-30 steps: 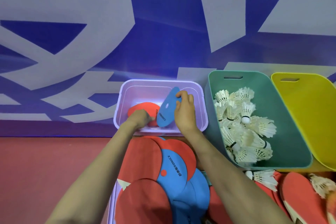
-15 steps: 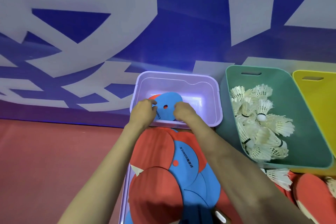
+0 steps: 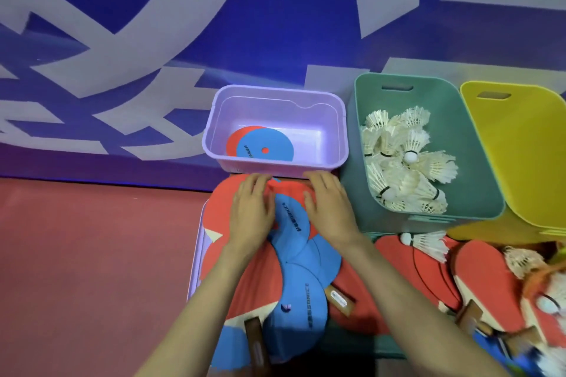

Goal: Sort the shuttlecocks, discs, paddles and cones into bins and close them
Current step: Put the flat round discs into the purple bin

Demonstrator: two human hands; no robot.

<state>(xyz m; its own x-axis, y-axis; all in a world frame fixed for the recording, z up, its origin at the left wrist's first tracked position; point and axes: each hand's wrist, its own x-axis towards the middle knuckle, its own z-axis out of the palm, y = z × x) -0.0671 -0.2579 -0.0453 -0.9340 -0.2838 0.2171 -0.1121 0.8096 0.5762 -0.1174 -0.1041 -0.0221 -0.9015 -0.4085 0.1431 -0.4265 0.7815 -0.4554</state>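
The left hand (image 3: pixel 251 208) and the right hand (image 3: pixel 329 205) lie flat and open on the pile of discs (image 3: pixel 294 223), gripping nothing; just beyond them the purple bin (image 3: pixel 275 169) has only two discs (image 3: pixel 265 148), to their right the green bin (image 3: pixel 477 162) holds shuttlecocks (image 3: pixel 404 162), and the paddles (image 3: pixel 477 272) are not yet sorted, no bin closed.

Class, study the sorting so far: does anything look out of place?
Yes. One shuttlecock lies outside the green bin, resting on a red paddle just in front of it, while the other shuttlecocks are piled inside that bin.
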